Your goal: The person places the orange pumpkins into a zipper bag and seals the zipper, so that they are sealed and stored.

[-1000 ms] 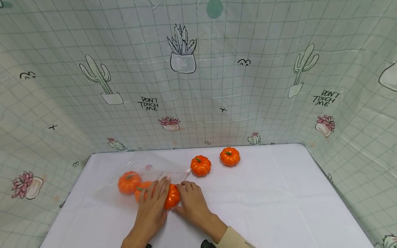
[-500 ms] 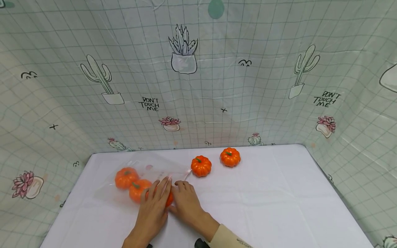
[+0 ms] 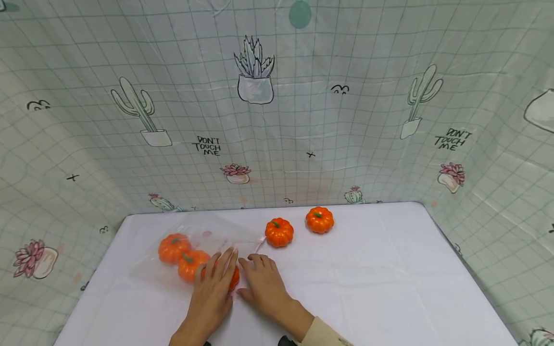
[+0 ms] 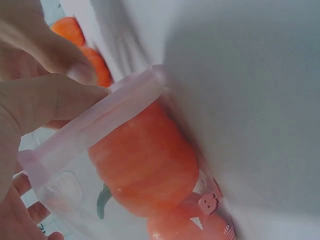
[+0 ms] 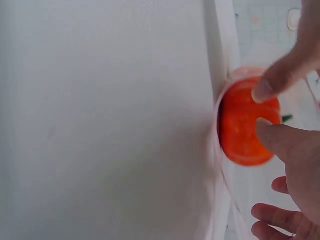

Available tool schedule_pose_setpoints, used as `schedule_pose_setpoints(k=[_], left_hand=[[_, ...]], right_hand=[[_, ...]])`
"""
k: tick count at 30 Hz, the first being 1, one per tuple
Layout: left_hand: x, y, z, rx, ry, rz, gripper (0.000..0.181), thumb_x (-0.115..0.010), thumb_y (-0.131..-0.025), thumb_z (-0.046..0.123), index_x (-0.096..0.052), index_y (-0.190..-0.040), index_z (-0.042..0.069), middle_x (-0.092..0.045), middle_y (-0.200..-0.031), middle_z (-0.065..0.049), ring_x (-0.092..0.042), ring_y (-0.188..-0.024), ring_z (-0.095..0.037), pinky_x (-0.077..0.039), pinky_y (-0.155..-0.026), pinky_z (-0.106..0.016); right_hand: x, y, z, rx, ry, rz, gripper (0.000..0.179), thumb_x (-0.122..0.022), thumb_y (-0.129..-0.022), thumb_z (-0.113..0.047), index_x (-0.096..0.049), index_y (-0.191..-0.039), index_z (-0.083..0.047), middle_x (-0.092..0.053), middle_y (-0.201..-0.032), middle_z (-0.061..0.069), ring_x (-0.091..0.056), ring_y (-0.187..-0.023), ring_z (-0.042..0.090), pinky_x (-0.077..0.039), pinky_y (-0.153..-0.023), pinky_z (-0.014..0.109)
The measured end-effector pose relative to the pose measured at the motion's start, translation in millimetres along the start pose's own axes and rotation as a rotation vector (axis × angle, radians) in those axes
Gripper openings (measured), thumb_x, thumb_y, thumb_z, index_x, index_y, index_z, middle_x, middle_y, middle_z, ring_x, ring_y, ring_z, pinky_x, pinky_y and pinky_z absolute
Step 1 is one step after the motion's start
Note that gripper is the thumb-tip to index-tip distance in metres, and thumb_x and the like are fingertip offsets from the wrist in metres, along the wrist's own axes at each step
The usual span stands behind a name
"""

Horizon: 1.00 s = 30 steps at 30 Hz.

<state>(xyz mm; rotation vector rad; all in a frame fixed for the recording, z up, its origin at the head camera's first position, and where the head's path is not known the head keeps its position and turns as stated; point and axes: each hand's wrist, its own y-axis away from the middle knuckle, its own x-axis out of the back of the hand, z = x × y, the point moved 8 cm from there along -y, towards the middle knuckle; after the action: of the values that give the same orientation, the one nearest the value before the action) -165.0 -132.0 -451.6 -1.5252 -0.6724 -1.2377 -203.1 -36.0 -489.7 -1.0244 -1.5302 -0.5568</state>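
Note:
A clear zip bag [image 3: 225, 234] with a pinkish rim [image 4: 100, 117] lies at the table's left, its mouth facing right. Deep inside are two small orange pumpkins [image 3: 174, 248] with green stems. A third pumpkin [image 5: 247, 120] sits just within the mouth, partly hidden by my left hand [image 3: 212, 288] in the head view. That hand's fingers lie over the bag, and its thumb is at the rim, holding the mouth. My right hand [image 3: 264, 283] is just right of the mouth, fingers relaxed and spread, thumb near the third pumpkin; whether it touches is unclear.
Two more pumpkins rest outside the bag: one [image 3: 279, 232] beside the bag's upper corner, another [image 3: 320, 220] farther right near the back edge. The table has a white cover [image 3: 368, 288]. A patterned cloth [image 3: 285, 120] surrounds its back and sides.
The third pumpkin has moved left into the bag, and the two inside have shifted left and spread. My right hand followed it left, then drew slightly back. My left hand stays put.

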Motion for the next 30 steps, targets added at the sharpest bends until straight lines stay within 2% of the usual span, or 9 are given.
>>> schedule_pose_setpoints(k=[5,14,21,30], left_hand=[[-0.4,0.4,-0.5,0.005,0.001,0.000,0.101,-0.096,-0.065,0.005,-0.050,-0.154,0.002,-0.049,-0.157,-0.014,-0.042,-0.140,-0.039,-0.038,-0.105,-0.056],[3.0,0.1,1.5,-0.016,0.023,0.072,0.102,-0.096,-0.061,0.000,-0.052,-0.153,0.001,-0.051,-0.154,-0.015,-0.044,-0.137,-0.039,-0.038,-0.103,-0.056],[0.4,-1.7,1.0,0.018,0.025,0.012,0.104,-0.096,-0.063,0.001,-0.048,-0.156,0.001,-0.047,-0.157,-0.014,-0.042,-0.140,-0.039,-0.036,-0.107,-0.056],[-1.0,-4.7,2.6,0.032,0.030,-0.013,0.103,-0.095,-0.065,0.001,-0.047,-0.157,0.001,-0.046,-0.159,-0.014,-0.041,-0.141,-0.039,-0.035,-0.108,-0.057]], right_hand=[[11.0,10.1,15.9,-0.017,-0.044,0.033,0.069,-0.085,-0.089,-0.042,-0.061,-0.145,-0.010,-0.059,-0.139,0.009,-0.054,-0.129,0.028,-0.045,-0.112,0.046],[29.6,25.5,56.7,-0.095,-0.133,0.137,0.067,-0.088,-0.088,-0.034,-0.060,-0.143,-0.008,-0.059,-0.136,0.013,-0.056,-0.124,0.033,-0.046,-0.110,0.052],[38.0,31.4,81.0,-0.136,-0.137,0.235,0.062,-0.090,-0.086,-0.028,-0.061,-0.136,-0.006,-0.061,-0.130,0.017,-0.058,-0.118,0.037,-0.049,-0.101,0.051],[37.6,29.4,106.4,-0.210,-0.147,0.260,0.064,-0.090,-0.085,-0.025,-0.062,-0.135,0.003,-0.062,-0.129,0.020,-0.059,-0.116,0.038,-0.050,-0.100,0.052]])
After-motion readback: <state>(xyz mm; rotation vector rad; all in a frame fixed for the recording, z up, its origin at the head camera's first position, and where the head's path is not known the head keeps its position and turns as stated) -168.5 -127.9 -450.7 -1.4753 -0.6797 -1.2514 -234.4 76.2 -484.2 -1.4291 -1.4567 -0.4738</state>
